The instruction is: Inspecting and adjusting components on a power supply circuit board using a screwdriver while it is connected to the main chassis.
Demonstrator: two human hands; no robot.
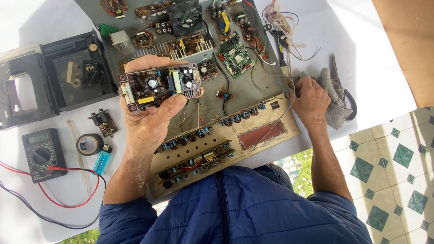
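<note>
From the head camera I see my left hand point(151, 110) at centre-left of the frame, thumb and fingers clamped on the edges of a small brown circuit board point(159, 86), holding it face-up above the opened grey metal chassis point(244, 95) that fills the middle of the picture. My right hand point(309, 101), right of centre, lies flat on the chassis edge with its fingers pressed down on a grey rag point(332, 95); it pinches nothing that I can make out. At lower left on the white tabletop point(370, 68) sit a black multimeter point(41, 153) with red and black leads, a roll of black tape point(89, 144) and a blue lighter point(102, 161) just beside it. A black disc-drive housing point(45, 81) lies at upper left.
</note>
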